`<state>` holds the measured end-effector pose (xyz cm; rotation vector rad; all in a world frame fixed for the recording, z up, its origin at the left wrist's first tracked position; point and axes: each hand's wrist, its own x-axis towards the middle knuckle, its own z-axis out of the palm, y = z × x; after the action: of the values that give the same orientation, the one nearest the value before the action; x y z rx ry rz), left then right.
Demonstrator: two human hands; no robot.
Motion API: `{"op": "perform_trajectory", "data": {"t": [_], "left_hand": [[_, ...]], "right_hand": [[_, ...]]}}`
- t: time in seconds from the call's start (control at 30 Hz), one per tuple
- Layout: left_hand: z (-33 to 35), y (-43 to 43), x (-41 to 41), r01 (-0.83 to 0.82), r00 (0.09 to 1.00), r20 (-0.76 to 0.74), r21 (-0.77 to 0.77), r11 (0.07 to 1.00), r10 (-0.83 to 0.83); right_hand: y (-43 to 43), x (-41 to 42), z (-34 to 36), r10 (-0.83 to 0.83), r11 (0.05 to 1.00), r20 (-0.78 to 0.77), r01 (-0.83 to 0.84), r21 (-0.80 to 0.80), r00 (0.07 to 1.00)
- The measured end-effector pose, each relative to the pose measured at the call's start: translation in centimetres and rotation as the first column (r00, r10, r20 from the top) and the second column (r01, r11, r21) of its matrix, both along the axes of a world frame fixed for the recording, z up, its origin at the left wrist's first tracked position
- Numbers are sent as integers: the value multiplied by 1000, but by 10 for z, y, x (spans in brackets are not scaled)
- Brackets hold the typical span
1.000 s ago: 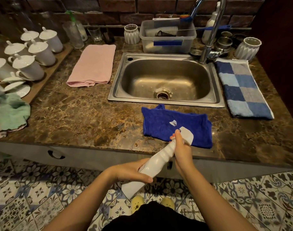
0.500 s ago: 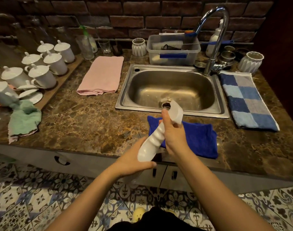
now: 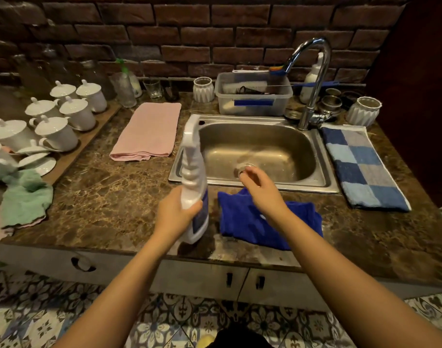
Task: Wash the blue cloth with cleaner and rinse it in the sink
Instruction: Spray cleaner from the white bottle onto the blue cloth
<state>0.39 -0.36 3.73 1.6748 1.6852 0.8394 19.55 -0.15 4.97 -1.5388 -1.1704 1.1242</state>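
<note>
The blue cloth (image 3: 242, 223) lies crumpled on the counter just in front of the steel sink (image 3: 323, 172). My left hand (image 3: 174, 213) grips a white cleaner bottle (image 3: 193, 172) around its lower body and holds it nearly upright, left of the cloth, its base just above the counter. My right hand (image 3: 261, 188) hovers over the cloth's far edge with fingers loosely curled and blurred; it is off the bottle, and I cannot see anything in it. The right forearm covers part of the cloth.
A tap (image 3: 313, 79) arches over the sink's back right. A pink towel (image 3: 149, 130) lies left of the sink, a blue checked towel (image 3: 360, 167) right of it. White lidded cups (image 3: 56, 131) on a board and a green cloth (image 3: 24, 199) sit far left. A plastic tub (image 3: 252, 102) stands behind the sink.
The bottle was tilted over the blue cloth with both hands on it. Now the left hand alone has stood it upright to the left, and the right hand has let go.
</note>
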Motion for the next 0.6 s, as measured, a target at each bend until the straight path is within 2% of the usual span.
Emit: {"op": "perform_trajectory", "data": {"t": [0.07, 0.17, 0.33, 0.47, 0.53, 0.6], "left_hand": [[-7, 15, -2, -34, 999, 9, -18, 999, 35], [-21, 29, -2, -74, 997, -11, -20, 997, 74], [-36, 41, -6, -120, 991, 56, -19, 993, 121], [-42, 42, -4, -127, 989, 77, -19, 992, 128], [-42, 32, -2, -218, 975, 47, 45, 975, 216], [-43, 12, 6, -344, 932, -57, 177, 922, 358]], "right_hand": [[-5, 22, -23, -87, 993, 119, 95, -68, 989], [-9, 49, -52, -108, 978, 323, 159, -137, 940], [-13, 81, -89, 3, 966, 607, 155, -209, 794], [-18, 91, -95, 137, 965, 758, 86, -247, 638], [-17, 95, -97, 175, 971, 818, 41, -235, 547], [-15, 100, -99, 176, 975, 859, 33, -218, 480]]}}
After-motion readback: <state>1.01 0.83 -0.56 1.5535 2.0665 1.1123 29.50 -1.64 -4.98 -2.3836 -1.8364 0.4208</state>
